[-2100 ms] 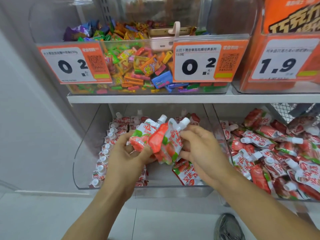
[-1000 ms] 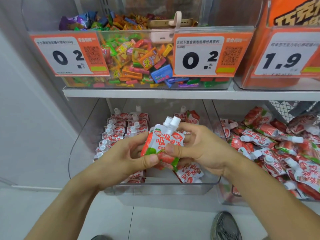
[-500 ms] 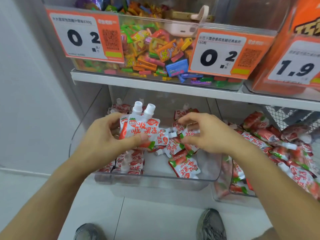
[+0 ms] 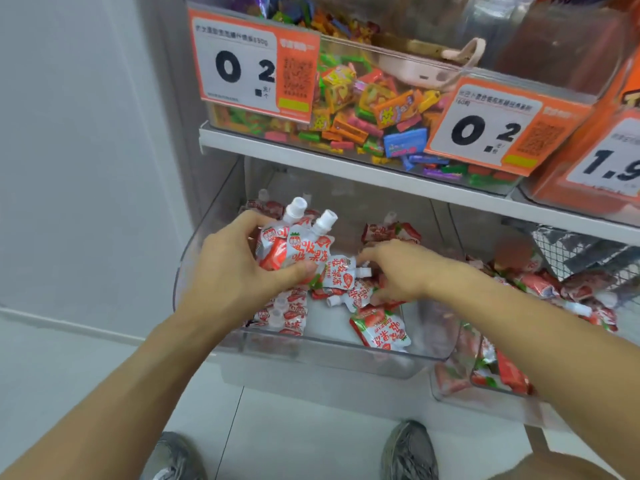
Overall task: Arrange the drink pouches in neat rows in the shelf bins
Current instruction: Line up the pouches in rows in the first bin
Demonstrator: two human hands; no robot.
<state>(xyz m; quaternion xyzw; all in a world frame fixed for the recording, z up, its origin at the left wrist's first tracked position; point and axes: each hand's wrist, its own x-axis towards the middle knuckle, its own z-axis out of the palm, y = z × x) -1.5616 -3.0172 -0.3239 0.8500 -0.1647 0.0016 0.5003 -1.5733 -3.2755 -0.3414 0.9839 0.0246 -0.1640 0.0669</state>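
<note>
1. The clear shelf bin [image 4: 346,355] sits under both hands, its front wall nearer the person than either wrist
2. The neighbouring bin [image 4: 453,386], to the right of the right forearm, holds a loose, unsorted heap of drink pouches [image 4: 540,282]
3. The sweets bin [image 4: 363,109] stands on the shelf above both hands, with two orange price tags [image 4: 249,64] on its front
4. The left hand [image 4: 235,275] grips two upright pouches [image 4: 298,251], thumb across their fronts and fingers curled behind; both white spouts point up and away from the hand
5. The right hand [image 4: 401,271] reaches down into the bin, fingers bent among loose pouches [image 4: 349,282] lying between the two hands; whether it grips one cannot be told
6. A row of stacked pouches [image 4: 287,313] lies directly below the left hand, against the left side of the bin
7. A single flat pouch [image 4: 384,332] lies below the right hand, near the bin's front wall
8. Two grey shoes [image 4: 408,452] show on the floor beneath the forearms
</note>
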